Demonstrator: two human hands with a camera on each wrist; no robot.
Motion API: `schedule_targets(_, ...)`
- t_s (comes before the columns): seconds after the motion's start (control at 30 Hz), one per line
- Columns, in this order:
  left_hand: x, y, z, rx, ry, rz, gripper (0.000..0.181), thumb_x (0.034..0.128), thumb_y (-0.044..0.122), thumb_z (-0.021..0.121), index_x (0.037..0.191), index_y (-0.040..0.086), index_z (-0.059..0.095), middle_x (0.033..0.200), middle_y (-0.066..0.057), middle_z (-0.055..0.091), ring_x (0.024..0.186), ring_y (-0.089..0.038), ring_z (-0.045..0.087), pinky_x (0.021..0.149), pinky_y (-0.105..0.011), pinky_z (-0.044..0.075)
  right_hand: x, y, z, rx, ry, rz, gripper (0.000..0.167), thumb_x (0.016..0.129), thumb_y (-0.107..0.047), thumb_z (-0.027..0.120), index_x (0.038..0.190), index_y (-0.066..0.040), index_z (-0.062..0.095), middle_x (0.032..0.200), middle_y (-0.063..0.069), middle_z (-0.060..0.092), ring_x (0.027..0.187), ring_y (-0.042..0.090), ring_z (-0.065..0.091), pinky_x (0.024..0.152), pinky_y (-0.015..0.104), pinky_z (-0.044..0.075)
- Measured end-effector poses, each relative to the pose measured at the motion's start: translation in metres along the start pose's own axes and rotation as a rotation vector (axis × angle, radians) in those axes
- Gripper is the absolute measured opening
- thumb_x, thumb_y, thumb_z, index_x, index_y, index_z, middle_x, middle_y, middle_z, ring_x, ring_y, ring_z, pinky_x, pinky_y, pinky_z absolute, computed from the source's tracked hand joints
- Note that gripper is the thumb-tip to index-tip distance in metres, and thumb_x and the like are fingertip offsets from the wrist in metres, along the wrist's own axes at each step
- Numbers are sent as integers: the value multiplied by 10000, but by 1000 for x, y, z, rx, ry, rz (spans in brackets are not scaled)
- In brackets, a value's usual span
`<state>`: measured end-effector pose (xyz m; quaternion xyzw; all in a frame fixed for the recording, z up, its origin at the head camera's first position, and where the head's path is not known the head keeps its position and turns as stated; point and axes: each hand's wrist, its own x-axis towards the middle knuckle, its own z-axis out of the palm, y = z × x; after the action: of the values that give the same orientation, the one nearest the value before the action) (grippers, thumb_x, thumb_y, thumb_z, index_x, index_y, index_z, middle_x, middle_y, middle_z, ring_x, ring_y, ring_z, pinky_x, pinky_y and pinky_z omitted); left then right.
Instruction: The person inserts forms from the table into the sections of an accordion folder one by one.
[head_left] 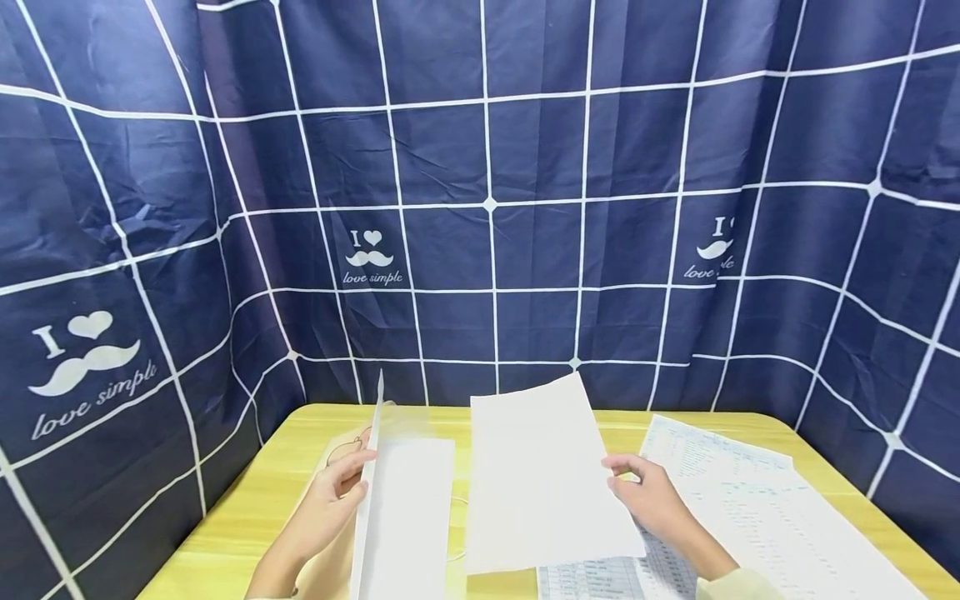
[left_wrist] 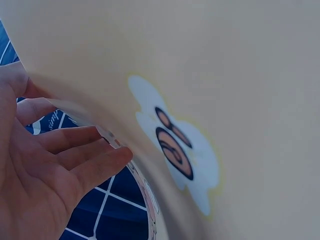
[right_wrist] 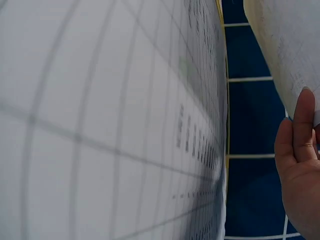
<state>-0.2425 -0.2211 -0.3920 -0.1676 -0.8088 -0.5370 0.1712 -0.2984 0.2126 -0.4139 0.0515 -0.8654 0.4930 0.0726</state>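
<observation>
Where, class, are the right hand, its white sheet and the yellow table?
Right hand (head_left: 651, 496), head view: its middle.
White sheet (head_left: 543, 483), head view: its centre.
Yellow table (head_left: 228, 529), head view: bare left surface.

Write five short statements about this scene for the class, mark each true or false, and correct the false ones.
1. The right hand pinches a white sheet of paper near its right edge. True.
2. The left hand is holding a pen. False: it holds the edge of a raised cover with a cartoon print.
3. Printed sheets lie toward the right side of the table. True.
4. The curtain behind the table is plain red. False: it is navy with white grid lines.
5. The table top is yellow with a wood-like grain. True.
</observation>
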Motion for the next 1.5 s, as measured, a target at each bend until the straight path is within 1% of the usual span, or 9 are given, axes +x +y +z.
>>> schedule_targets(0.23,0,1,0,-7,-1,-19,347,871,-91,500,1214,-84,550,1308,-253,481,1154,-314,535,843,-115,457,-3,-7,11,45,-33,-40,289,839,-31,599,1126,-13,627,1023,115,593,683,133,576,650,230,496)
schedule_targets(0.47,0,2,-1,7,1,-28,350,872,-91,499,1216,-62,556,1310,-243,491,1175,-346,515,861,-109,441,-6,-13,16,80,-93,-89,292,826,-18,614,1118,7,618,1008,121,593,696,123,570,649,221,504)
schedule_targets(0.67,0,1,0,-13,1,-35,349,875,-89,497,1221,-85,544,1298,-256,495,1176,-367,511,848,-102,439,-5,-14,18,102,-153,-160,298,836,-28,608,1124,46,595,999,162,576,582,95,532,597,216,489)
schedule_targets(0.77,0,0,0,-18,6,-29,345,872,-98,495,1214,-100,543,1297,-264,497,1160,-320,530,840,-108,447,-5,-15,19,108,-159,-171,291,834,-26,607,1114,54,596,996,171,576,556,85,516,585,217,489)
schedule_targets(0.87,-1,-1,0,-21,6,-21,343,869,-104,493,1209,-107,543,1291,-271,497,1135,-203,554,839,-113,454,-5,-17,20,111,-168,-169,294,834,-28,609,1116,55,595,1004,175,579,574,88,527,598,218,498)
schedule_targets(0.93,-1,-1,0,-26,2,-14,340,870,-102,493,1207,-104,544,1285,-279,498,1120,-162,561,837,-120,461,-5,-19,21,113,-171,-160,299,835,-33,616,1123,49,596,1016,172,583,589,94,535,607,218,502)
schedule_targets(1.1,-1,-1,-1,-32,-9,5,338,877,-91,493,1210,-86,549,1304,-291,481,1133,-189,554,841,-118,459,-4,-21,23,110,-186,-155,314,845,-51,625,1145,36,594,1040,162,588,572,92,505,592,216,490)
schedule_targets(1.3,-1,-2,-2,-53,-21,62,320,879,-104,484,1194,-123,538,1234,-329,503,1052,-45,578,813,-133,486,-3,-21,23,98,-199,-146,313,855,-61,619,1158,15,591,1049,139,574,563,89,473,588,211,474)
schedule_targets(1.5,0,-3,-2,-62,-29,96,319,880,-109,483,1195,-144,522,1214,-348,509,1042,-13,573,815,-135,490,-2,-20,23,88,-197,-139,315,855,-67,621,1160,9,593,1040,131,575,601,107,515,607,209,479)
